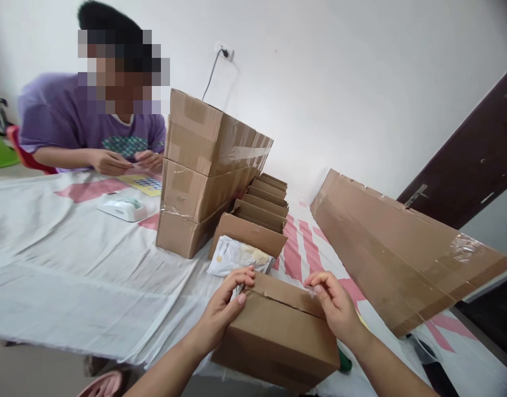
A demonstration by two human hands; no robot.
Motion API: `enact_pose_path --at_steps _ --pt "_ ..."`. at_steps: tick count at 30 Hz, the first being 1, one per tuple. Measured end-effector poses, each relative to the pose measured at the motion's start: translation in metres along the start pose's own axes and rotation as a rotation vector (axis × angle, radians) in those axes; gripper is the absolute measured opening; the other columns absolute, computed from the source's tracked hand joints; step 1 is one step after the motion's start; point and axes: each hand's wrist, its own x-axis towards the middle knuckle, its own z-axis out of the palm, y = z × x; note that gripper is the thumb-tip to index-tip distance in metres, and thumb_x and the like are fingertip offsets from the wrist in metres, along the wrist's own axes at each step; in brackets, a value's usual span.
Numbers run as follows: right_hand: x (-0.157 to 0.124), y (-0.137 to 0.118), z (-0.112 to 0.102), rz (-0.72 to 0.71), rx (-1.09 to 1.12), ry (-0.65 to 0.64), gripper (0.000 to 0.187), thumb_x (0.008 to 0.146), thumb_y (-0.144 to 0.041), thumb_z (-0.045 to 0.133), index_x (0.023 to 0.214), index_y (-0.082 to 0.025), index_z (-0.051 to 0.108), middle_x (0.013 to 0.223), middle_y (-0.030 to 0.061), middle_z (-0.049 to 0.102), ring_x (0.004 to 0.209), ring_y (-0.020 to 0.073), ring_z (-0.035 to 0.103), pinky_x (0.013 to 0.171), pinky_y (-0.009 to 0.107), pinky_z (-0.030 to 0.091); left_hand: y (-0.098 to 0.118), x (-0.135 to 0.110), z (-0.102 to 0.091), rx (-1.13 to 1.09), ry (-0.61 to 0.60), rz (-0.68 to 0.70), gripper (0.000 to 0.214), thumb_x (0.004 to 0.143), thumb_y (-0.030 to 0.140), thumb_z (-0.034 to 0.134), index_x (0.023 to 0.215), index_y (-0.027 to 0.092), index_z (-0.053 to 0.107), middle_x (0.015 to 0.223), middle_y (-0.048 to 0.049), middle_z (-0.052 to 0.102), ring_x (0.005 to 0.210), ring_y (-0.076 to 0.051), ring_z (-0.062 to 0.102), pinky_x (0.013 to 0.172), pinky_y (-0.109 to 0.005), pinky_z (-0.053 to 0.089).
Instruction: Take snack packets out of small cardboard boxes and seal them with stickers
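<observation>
A closed brown cardboard box (274, 331) stands in front of me at the near edge of the table. My left hand (224, 303) grips its left top edge, fingers curled over the far flap and thumb by the seam. Over the right end of the seam, my right hand (336, 306) pinches a small clear strip (312, 292) that looks like tape. Just behind the box, a white printed pouch (237, 256) leans against an open carton (253, 230).
Several stacked taped cartons (191, 182) rise on the left. A large cardboard sheet (394, 248) stands on the right. Across the table, a person in a purple shirt (63, 110) handles something small beside a white device (122, 208). A green object (344, 358) shows beside my box.
</observation>
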Motion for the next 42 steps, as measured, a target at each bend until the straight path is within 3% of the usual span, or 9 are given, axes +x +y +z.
enact_pose_path --at_steps 6,13,18,24,28,30,35,39,42 --pt "-0.069 0.046 -0.038 0.068 -0.224 0.246 0.016 0.096 -0.032 0.042 0.095 -0.022 0.054 0.093 0.0063 0.063 0.091 0.0201 0.062 0.077 0.031 0.051 0.004 0.0 -0.007 0.094 -0.046 -0.02 0.031 0.09 0.045 0.05 0.11 0.024 0.06 0.131 -0.0095 0.052 0.133 -0.033 0.036 0.112 -0.048 0.026" --pt "-0.176 0.096 -0.015 -0.123 -0.609 -0.033 0.021 0.089 -0.01 0.041 0.096 -0.022 0.057 0.088 0.0058 0.064 0.08 0.0193 0.063 0.07 0.029 0.054 0.008 0.0 -0.008 0.165 -0.063 -0.037 0.034 0.091 0.042 0.048 0.122 0.028 0.05 0.139 -0.0084 0.044 0.134 -0.029 0.036 0.109 -0.043 0.031" --pt "-0.204 0.122 -0.006 -0.263 -0.823 -0.007 0.029 0.083 -0.004 0.044 0.101 -0.021 0.059 0.091 0.0068 0.068 0.079 0.0202 0.066 0.07 0.029 0.055 0.025 -0.001 -0.012 0.371 0.04 0.048 0.025 0.088 0.04 0.054 0.107 0.024 0.052 0.106 -0.0056 0.055 0.103 -0.022 0.053 0.091 -0.033 0.044" --pt "-0.184 0.104 -0.029 -0.233 -0.695 -0.05 0.026 0.085 -0.01 0.048 0.105 -0.023 0.059 0.095 0.0071 0.068 0.086 0.0206 0.066 0.075 0.028 0.056 0.075 -0.004 -0.02 0.589 -0.448 0.028 0.007 0.083 0.019 0.056 0.089 0.022 0.058 0.088 -0.001 0.06 0.083 -0.016 0.056 0.076 -0.026 0.047" --pt "-0.145 0.059 -0.048 -0.152 -0.545 0.105 0.023 0.094 -0.028 0.047 0.115 -0.023 0.055 0.106 0.0107 0.064 0.099 0.024 0.063 0.083 0.034 0.054 0.102 -0.009 -0.014 0.594 -0.564 0.09 0.017 0.076 0.009 0.055 0.084 0.023 0.061 0.095 -0.0015 0.064 0.096 -0.018 0.059 0.086 -0.028 0.049" --pt "-0.122 0.034 -0.054 -0.188 -0.415 0.068 0.03 0.097 -0.039 0.038 0.118 -0.023 0.052 0.113 0.0123 0.061 0.107 0.0262 0.059 0.089 0.038 0.052 0.108 -0.012 -0.006 0.601 -0.57 0.157 0.019 0.07 0.008 0.058 0.083 0.023 0.061 0.105 -0.0018 0.064 0.112 -0.021 0.056 0.098 -0.033 0.045" --pt "-0.065 -0.018 -0.055 -0.25 -0.21 -0.281 0.056 0.094 -0.06 0.028 0.131 -0.022 0.046 0.128 0.0142 0.056 0.123 0.0296 0.05 0.103 0.045 0.042 0.11 -0.021 0.024 0.69 -0.651 0.284 0.013 0.075 0.018 0.066 0.086 0.024 0.063 0.094 0.0021 0.069 0.109 -0.019 0.057 0.109 -0.036 0.034" --pt "-0.034 -0.053 -0.05 -0.303 -0.391 -0.697 0.053 0.087 -0.062 0.049 0.123 -0.023 0.056 0.124 0.0114 0.063 0.126 0.0278 0.049 0.108 0.044 0.036 0.104 -0.029 0.035 0.895 -0.583 0.431 0.017 0.083 0.016 0.062 0.069 0.024 0.061 0.075 0.0046 0.065 0.088 -0.014 0.058 0.11 -0.038 0.029" --pt "-0.03 -0.069 -0.05 -0.332 -0.612 -0.743 0.047 0.08 -0.058 0.062 0.111 -0.022 0.063 0.112 0.0094 0.068 0.122 0.0299 0.053 0.108 0.047 0.032 0.105 -0.033 0.029 1.028 -0.447 0.536 0.017 0.083 0.019 0.063 0.067 0.024 0.06 0.076 0.0043 0.061 0.086 -0.015 0.055 0.113 -0.042 0.021"
